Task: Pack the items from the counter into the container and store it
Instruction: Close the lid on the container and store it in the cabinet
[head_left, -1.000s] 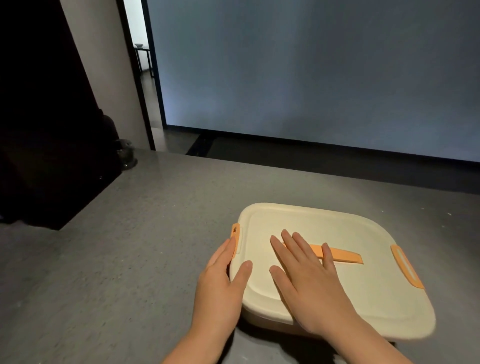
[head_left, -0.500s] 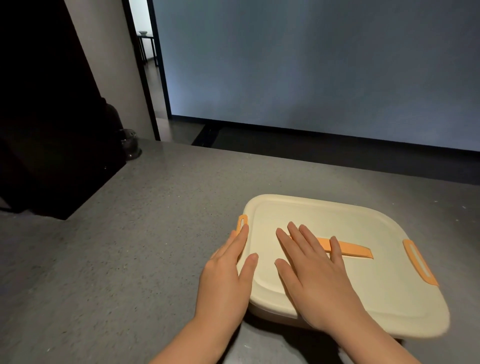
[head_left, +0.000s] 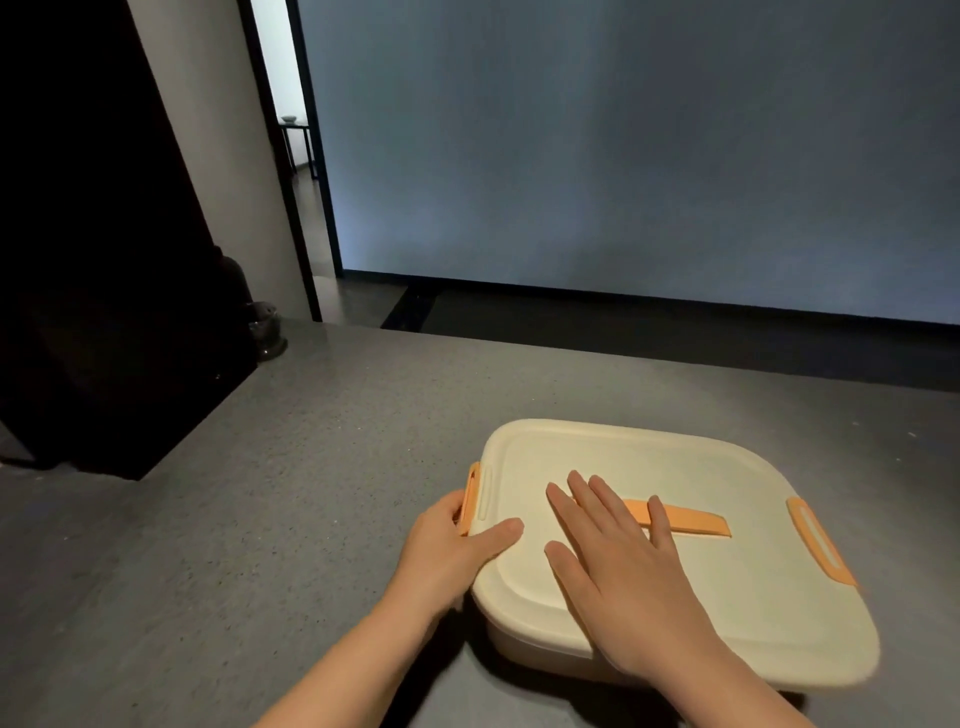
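A cream container (head_left: 727, 597) with its lid on sits on the grey counter (head_left: 249, 519), right of centre. The lid has an orange strip handle (head_left: 693, 522) in the middle and an orange clip at each side. My left hand (head_left: 447, 551) is at the left clip (head_left: 471, 499), fingers curled around it and thumb lying on the lid's edge. My right hand (head_left: 618, 571) rests flat on the lid with fingers spread, partly covering the strip handle. The right clip (head_left: 818, 540) lies flat against the lid. What is inside the container is hidden.
A large dark object (head_left: 104, 338) stands on the counter's left side, with a small shiny jar-like thing (head_left: 267, 335) beside it. The counter's far edge (head_left: 623, 358) drops to a dark floor before a blue-grey wall. A doorway (head_left: 296, 156) opens at the back left.
My left hand's fingers have moved from lying straight beside the lid to curling around the left clip. My right hand has stayed flat on the lid.
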